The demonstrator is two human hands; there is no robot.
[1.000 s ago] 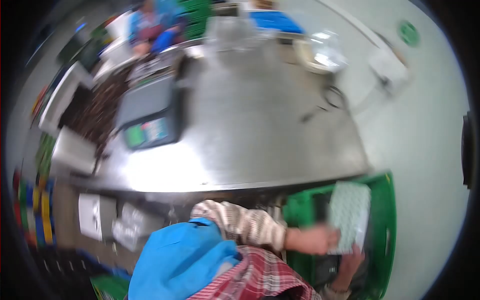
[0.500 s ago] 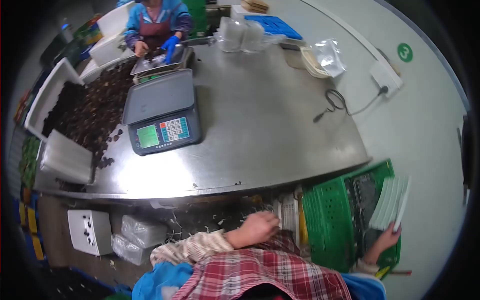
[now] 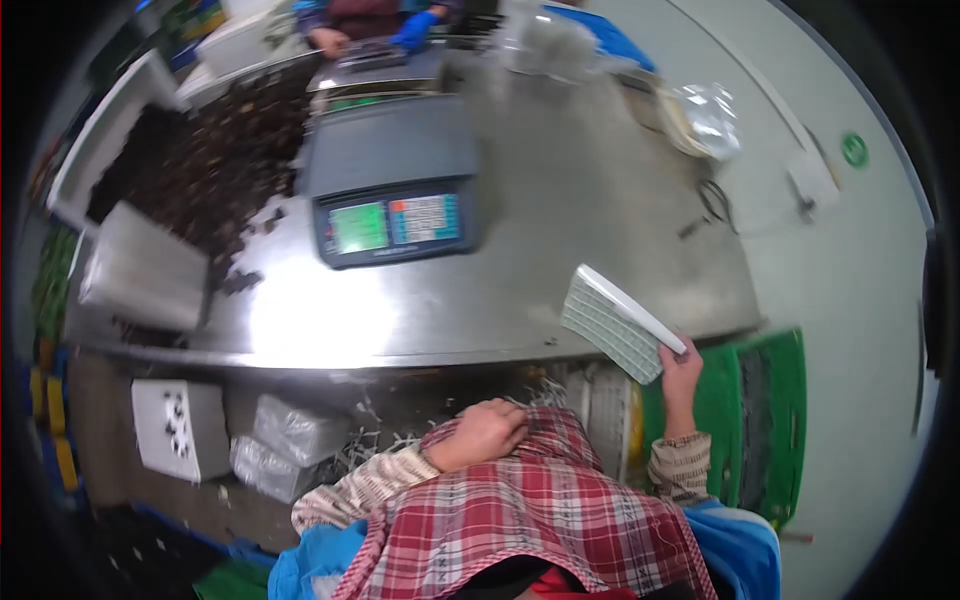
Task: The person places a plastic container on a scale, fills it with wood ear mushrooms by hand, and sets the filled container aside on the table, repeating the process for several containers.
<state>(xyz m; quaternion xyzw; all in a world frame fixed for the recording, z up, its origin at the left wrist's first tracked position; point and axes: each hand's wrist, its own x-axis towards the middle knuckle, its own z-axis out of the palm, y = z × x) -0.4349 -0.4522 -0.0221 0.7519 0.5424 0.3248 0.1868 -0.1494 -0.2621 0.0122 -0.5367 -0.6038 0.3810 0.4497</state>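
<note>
One raised right hand (image 3: 681,368) clamped on pale stack (image 3: 618,325), left hand (image 3: 490,432) empty, half-curled, over plaid apron (image 3: 520,500)

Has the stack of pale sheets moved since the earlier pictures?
Yes, leftward: the stack, in the right hand, was over the green crate and is now at the near edge of the metal table.

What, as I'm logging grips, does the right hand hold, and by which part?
The right hand holds a gridded pale green item by its lower right end.
</note>
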